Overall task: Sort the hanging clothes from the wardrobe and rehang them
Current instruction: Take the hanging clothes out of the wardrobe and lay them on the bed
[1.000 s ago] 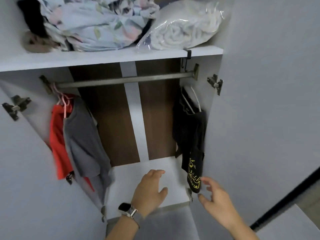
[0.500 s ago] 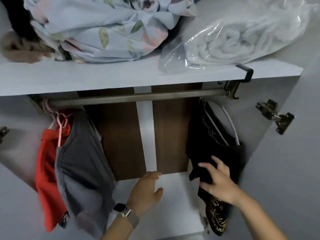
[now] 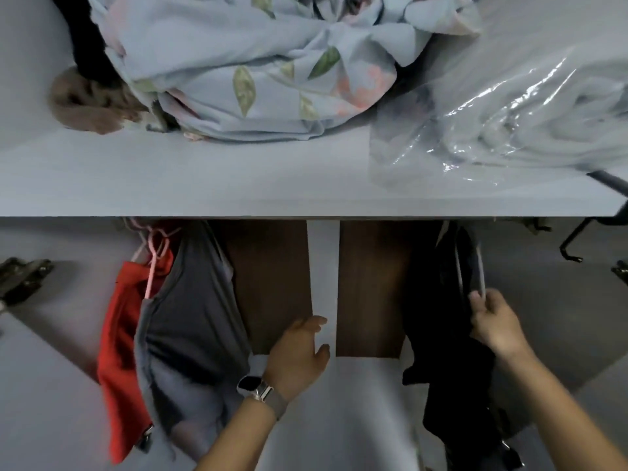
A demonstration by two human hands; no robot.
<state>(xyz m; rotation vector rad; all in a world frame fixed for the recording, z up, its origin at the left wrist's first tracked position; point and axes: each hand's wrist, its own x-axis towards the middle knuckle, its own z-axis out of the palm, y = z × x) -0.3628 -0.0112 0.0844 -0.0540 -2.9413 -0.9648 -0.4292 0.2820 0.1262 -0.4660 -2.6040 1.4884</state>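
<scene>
while the right hand (image 3: 498, 326) pinches the white hanger (image 3: 479, 266) of the black garment (image 3: 438, 300) hanging at the wardrobe's right, the left hand (image 3: 299, 355) hovers relaxed, holding nothing, beside the grey shirt (image 3: 193, 311).

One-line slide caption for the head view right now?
Right hand grips the white hanger of the black hanging garment; open left hand waits beside the grey shirt.

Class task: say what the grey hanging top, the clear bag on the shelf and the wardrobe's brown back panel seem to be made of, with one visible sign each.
Grey hanging top: soft knit fabric, matte, drapes in folds. Clear bag: thin plastic film, with glossy white glints and crinkles. Brown back panel: wood or wood-look laminate, with faint grain; which one cannot be told.
</scene>
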